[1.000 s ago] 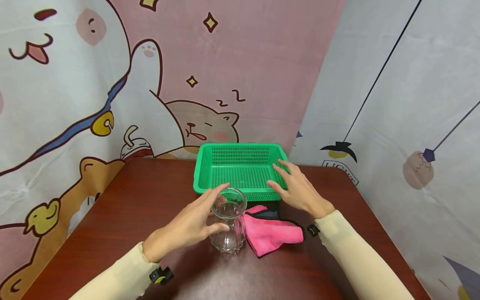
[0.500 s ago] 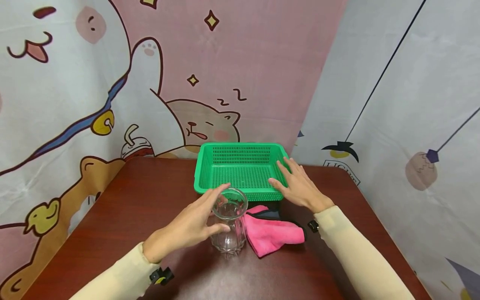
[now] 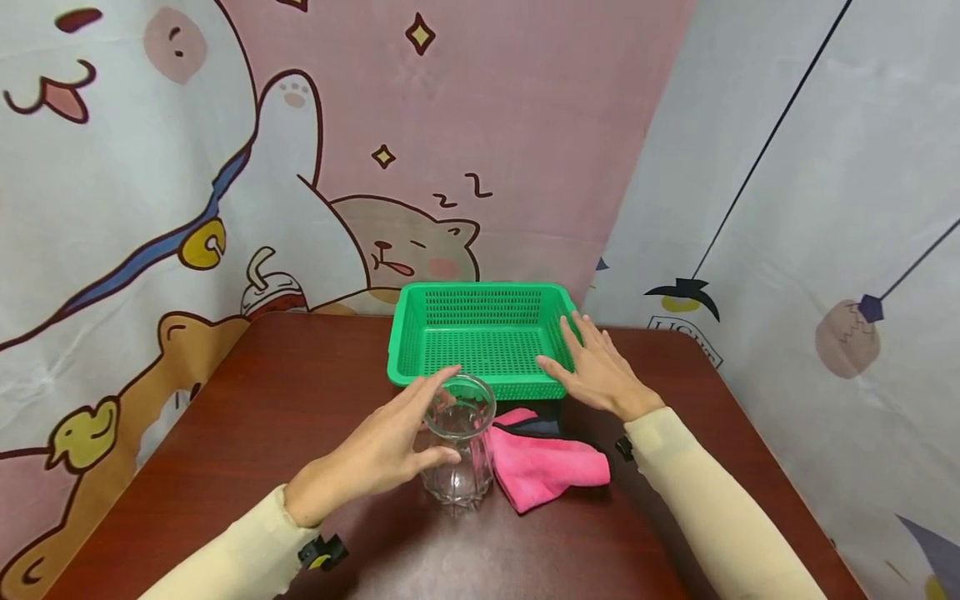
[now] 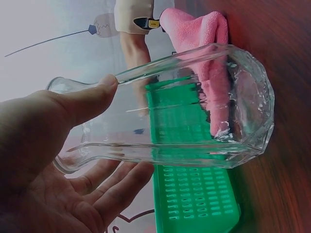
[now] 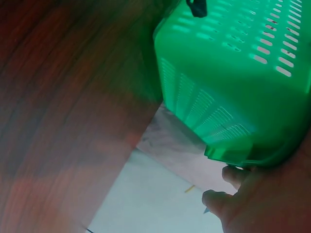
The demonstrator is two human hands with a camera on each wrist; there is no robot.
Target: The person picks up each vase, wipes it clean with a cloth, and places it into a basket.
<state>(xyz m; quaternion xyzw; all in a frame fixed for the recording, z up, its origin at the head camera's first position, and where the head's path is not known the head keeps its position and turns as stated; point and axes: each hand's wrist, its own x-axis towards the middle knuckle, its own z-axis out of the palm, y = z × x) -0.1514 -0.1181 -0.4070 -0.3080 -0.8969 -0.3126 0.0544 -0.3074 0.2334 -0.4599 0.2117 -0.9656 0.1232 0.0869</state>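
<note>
A clear glass vase point(image 3: 459, 479) with a flared rim and faceted base stands upright at the near middle of the brown table. My left hand point(image 3: 375, 442) holds it around the neck, thumb on the near side and fingers behind the glass. The left wrist view shows the thumb lying along the vase point(image 4: 184, 107). Behind it is a green perforated plastic basket point(image 3: 480, 387). At the basket's right rim is my right hand point(image 3: 600, 367), its fingers extended and spread, the thumb over the front right corner. In the right wrist view, fingertips point(image 5: 216, 199) show just beyond the basket rim.
A crumpled pink cloth point(image 3: 551, 471) with dark edging lies right of the vase, in front of the basket. The brown table point(image 3: 315, 367) ends at a cartoon-printed curtain point(image 3: 525, 125) behind and on the sides.
My right hand has shifted slightly forward and right along the basket's right rim. My left hand and the vase have stayed in place.
</note>
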